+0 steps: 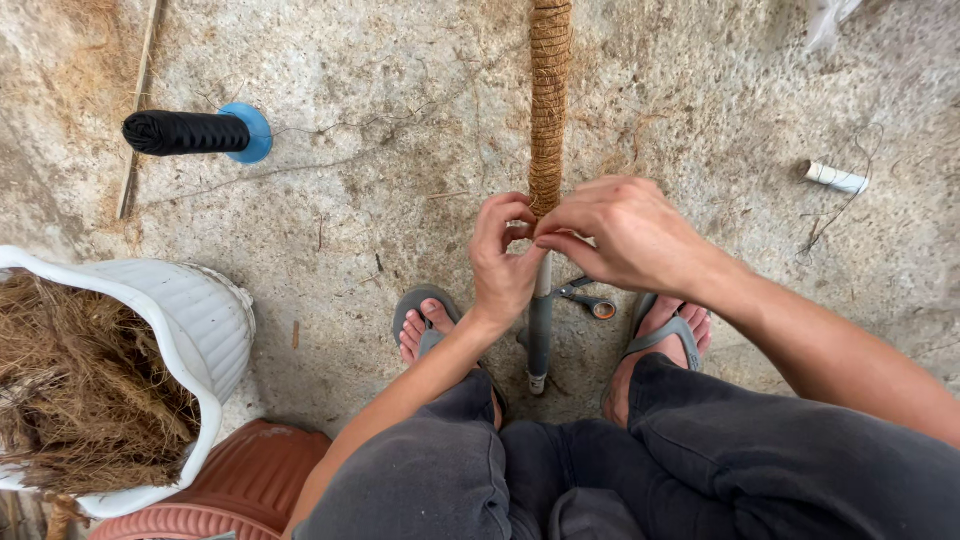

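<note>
A grey pipe (540, 330) lies on the concrete floor between my feet, its far part wrapped in brown coir fibre (549, 100). My left hand (502, 262) and my right hand (622, 232) meet at the near end of the wrapping, fingers pinched together there, apparently on a thin thread that is too fine to see clearly. Small scissors (588, 298) lie on the floor just right of the pipe, under my right hand.
A spool of black thread on a blue base (200, 132) lies at upper left. A white ribbed pot (195, 320) full of loose brown fibre stands at left above a terracotta pot (250, 480). A small white tube (836, 178) lies at right.
</note>
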